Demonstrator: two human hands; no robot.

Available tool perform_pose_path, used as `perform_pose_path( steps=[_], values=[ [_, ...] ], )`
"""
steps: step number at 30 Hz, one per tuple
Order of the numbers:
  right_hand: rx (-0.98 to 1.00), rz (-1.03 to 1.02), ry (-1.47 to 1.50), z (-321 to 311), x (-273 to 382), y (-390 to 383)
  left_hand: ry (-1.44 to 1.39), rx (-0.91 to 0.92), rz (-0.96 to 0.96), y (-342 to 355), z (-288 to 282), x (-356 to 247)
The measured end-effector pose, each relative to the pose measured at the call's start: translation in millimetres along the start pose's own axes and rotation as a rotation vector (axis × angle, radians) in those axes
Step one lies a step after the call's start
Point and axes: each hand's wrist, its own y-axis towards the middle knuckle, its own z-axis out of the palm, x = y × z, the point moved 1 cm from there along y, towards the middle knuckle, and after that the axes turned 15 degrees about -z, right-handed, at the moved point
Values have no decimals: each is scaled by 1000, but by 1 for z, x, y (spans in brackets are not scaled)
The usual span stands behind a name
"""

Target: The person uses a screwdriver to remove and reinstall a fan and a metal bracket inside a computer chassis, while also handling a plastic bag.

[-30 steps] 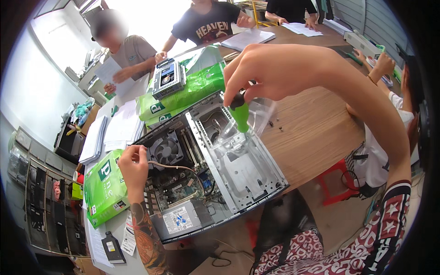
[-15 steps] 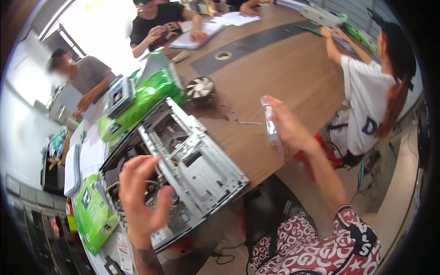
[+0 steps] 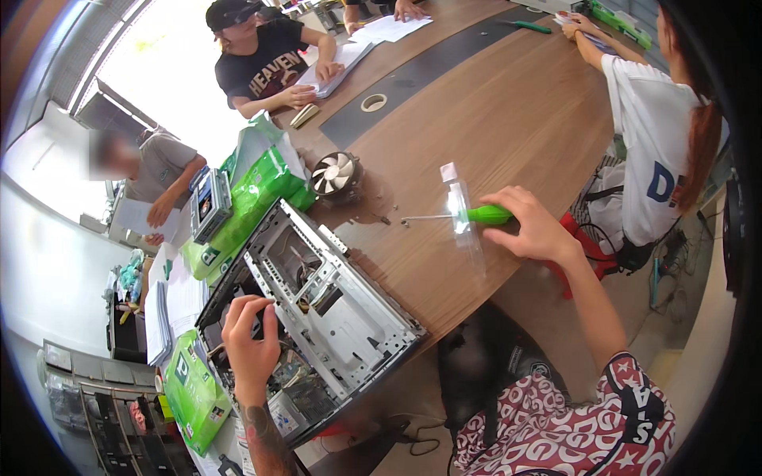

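Observation:
An uncovered desktop computer case (image 3: 341,317) lies on its side at the table's near left edge, its metal frame and inner parts exposed. Over its near left part is my left hand (image 3: 252,341), fingers bent and thumb tip close to the fingertips in a pinch; anything between them is too small to see. My right hand (image 3: 533,226) is at the green handle of a screwdriver (image 3: 486,214), index finger above it and thumb below, spread apart. The screwdriver's shaft points left across the table. A clear plastic package (image 3: 460,202) crosses it next to the handle.
Beyond the case stand a cooling fan (image 3: 335,174), a green plastic bag (image 3: 262,190) and a drive-like metal box (image 3: 210,206). Small screws (image 3: 386,219) and a tape roll (image 3: 373,103) lie on the table (image 3: 508,119). Several people sit around with papers.
My right hand has drawn back from the clear package to the screwdriver handle, which now shows. My left hand's spread thumb and fingers have come together over the case.

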Motion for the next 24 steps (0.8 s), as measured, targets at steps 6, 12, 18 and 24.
perform_pose_path(
  steps=[6, 12, 18, 24],
  values=[
    [-15, 40, 146, 6, 2, 12, 10, 17, 99, 8, 19, 1],
    [-283, -236, 509, 72, 46, 97, -496, 81, -88, 22, 28, -7],
    [-119, -340, 695, 130, 121, 173, -1202, 532, -280, 5, 37, 8],
    [-129, -357, 783, 141, 127, 172, -1008, 304, -519, 4, 33, -3]
  ],
)
